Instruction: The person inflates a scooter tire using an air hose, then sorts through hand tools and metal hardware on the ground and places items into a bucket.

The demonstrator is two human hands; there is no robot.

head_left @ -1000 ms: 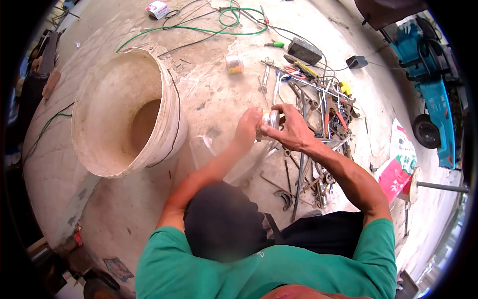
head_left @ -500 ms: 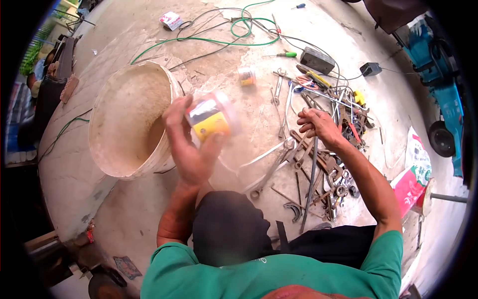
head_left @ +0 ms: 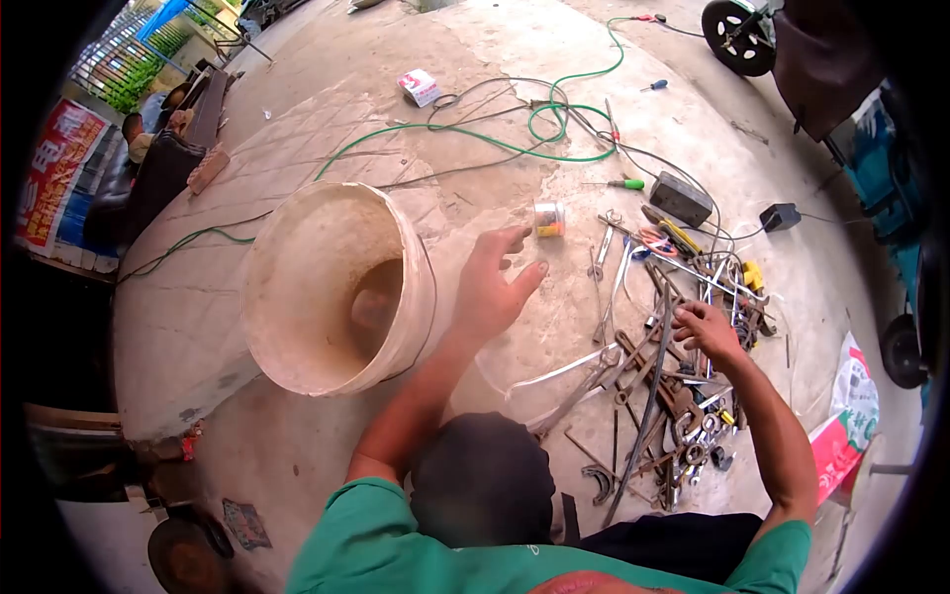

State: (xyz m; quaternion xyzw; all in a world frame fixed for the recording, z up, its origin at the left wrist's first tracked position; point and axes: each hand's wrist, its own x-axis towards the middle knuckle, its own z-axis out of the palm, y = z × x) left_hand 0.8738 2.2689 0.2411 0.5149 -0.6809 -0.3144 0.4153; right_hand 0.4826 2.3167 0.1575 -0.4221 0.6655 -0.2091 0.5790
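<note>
My left hand (head_left: 492,289) is open and empty, thumb and forefinger spread, to the right of a large whitish bucket (head_left: 404,361). Just beyond its fingertips stands a small clear plastic jar (head_left: 549,220) with a yellow and dark label. The bucket leans with its mouth toward me, and a blurry rounded object (head_left: 374,307) shows low inside it. Over a heap of wrenches and metal tools (head_left: 683,396) is my right hand (head_left: 707,331), its fingers loosely bent and apart, nothing visible in them. A long dark metal bar (head_left: 648,416) runs close by its fingers.
Green and dark cables (head_left: 435,127) loop across the concrete floor. A black box-shaped block (head_left: 681,200), a green-handled screwdriver (head_left: 625,184) and a small white-red box (head_left: 419,87) lie farther off. At right are a printed plastic bag (head_left: 849,416) and a blue machine (head_left: 876,148).
My left hand has let go of the labelled plastic jar it held beside the bucket and has moved right toward the other jar. The rounded shape now shows inside the bucket. The camera view has shifted.
</note>
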